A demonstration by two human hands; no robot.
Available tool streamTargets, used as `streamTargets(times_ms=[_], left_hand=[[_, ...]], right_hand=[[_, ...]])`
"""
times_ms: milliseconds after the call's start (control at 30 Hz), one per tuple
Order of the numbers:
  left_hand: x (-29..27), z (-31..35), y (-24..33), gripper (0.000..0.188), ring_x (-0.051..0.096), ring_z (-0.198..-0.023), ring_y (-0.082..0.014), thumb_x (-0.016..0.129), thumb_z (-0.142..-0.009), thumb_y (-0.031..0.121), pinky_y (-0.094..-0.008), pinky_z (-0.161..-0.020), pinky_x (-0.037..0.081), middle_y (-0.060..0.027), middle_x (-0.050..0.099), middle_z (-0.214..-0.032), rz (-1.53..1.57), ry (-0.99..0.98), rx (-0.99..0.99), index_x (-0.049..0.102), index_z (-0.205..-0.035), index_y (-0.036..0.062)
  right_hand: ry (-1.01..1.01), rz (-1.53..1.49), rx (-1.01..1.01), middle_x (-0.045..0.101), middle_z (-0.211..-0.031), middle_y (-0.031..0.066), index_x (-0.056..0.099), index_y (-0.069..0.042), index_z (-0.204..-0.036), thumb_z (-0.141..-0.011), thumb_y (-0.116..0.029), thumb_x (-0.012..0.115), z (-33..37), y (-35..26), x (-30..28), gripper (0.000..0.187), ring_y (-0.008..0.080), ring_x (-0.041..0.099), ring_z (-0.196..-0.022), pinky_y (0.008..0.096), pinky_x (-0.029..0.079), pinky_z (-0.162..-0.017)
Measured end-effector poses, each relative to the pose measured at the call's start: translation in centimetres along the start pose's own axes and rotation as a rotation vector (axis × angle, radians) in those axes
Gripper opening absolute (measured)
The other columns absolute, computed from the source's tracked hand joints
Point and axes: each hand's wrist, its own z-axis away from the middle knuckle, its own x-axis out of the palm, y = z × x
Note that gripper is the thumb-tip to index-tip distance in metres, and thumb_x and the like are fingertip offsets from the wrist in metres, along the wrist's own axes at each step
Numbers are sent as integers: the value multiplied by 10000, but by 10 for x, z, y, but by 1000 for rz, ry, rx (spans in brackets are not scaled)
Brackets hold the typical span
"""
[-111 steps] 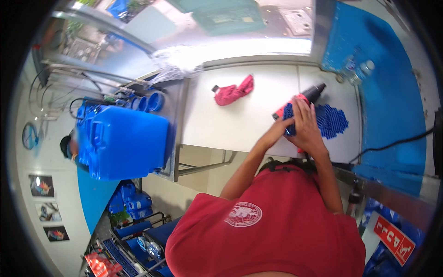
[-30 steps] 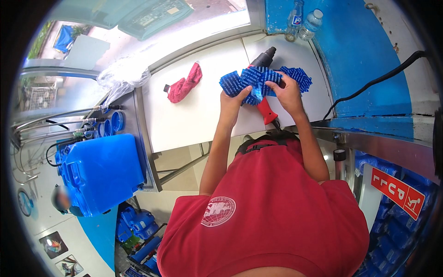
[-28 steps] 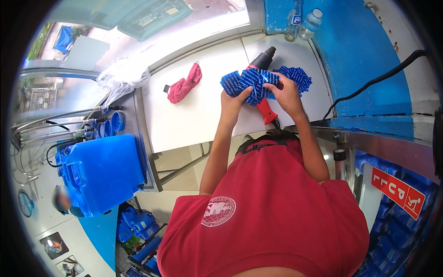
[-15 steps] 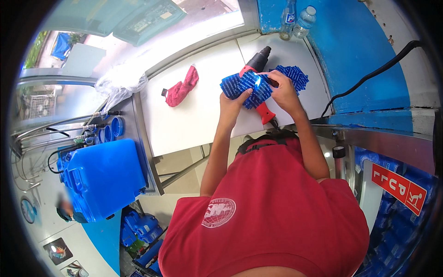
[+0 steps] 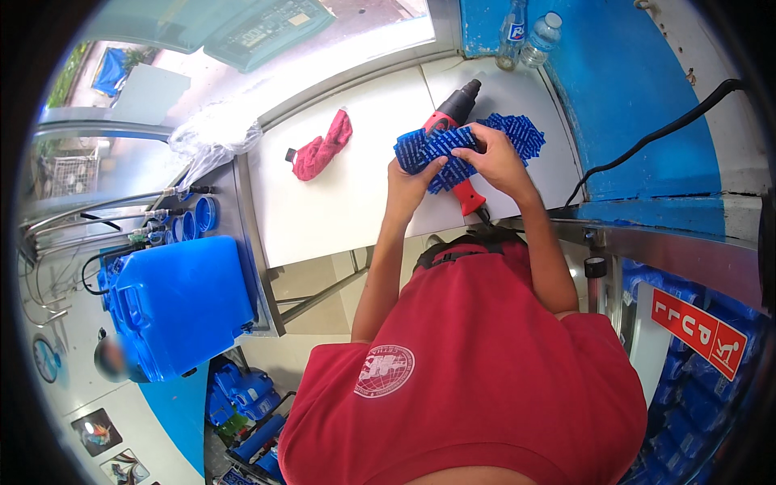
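Note:
Both hands hold a bunch of blue printed plastic sleeves [image 5: 440, 149] above a white counter. My left hand [image 5: 411, 184] grips its left part, thumb on top. On the right, my right hand [image 5: 497, 164] pinches the bunch with thumb and fingers. Beneath the bunch lies a red and black heat gun [image 5: 459, 109], its nozzle toward the window and its red handle toward me; the sleeves hide its middle. More blue sleeves [image 5: 517, 136] lie in a pile on the counter just beyond my right hand.
A crumpled red cloth [image 5: 322, 149] lies on the white counter [image 5: 323, 214]. Two bottles [image 5: 540, 39] stand in the far right corner. A large blue jug [image 5: 186, 299] sits left, near metal taps [image 5: 166, 214]. A black cable [image 5: 655, 141] runs along the right wall.
The sleeves have turned and folded between my hands, and the glare on them is gone. My right thumb now presses on top of the bunch.

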Motion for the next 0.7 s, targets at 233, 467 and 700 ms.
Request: streamTargets(times_ms=[233,467,700], left_hand=[[-3,1,0,155,649,-741,-73,784,-863,80,-239,-682,525,-8,713,-852,81,115,7,711,-988,25],[5,0,-5,289,653,-804,-82,795,-850,62,-249,-720,533,-15,705,-928,159,133,33,669,-1107,24],[6,2,-1,267,654,-802,-83,795,-853,67,-238,-715,529,-15,703,-913,178,143,42,674,-1088,22]], right_hand=[[240,-425,-5,720,-946,45,661,26,-1039,-916,-33,700,-4,9,-7,141,87,659,-838,245,525,-749],[123,-693,162,718,-989,57,674,12,-1112,-911,-40,720,2,15,9,213,101,666,-895,250,528,-850],[142,-1160,327,709,-1009,74,643,-7,-1114,-927,-16,691,6,21,27,193,144,675,-960,304,535,-917]])
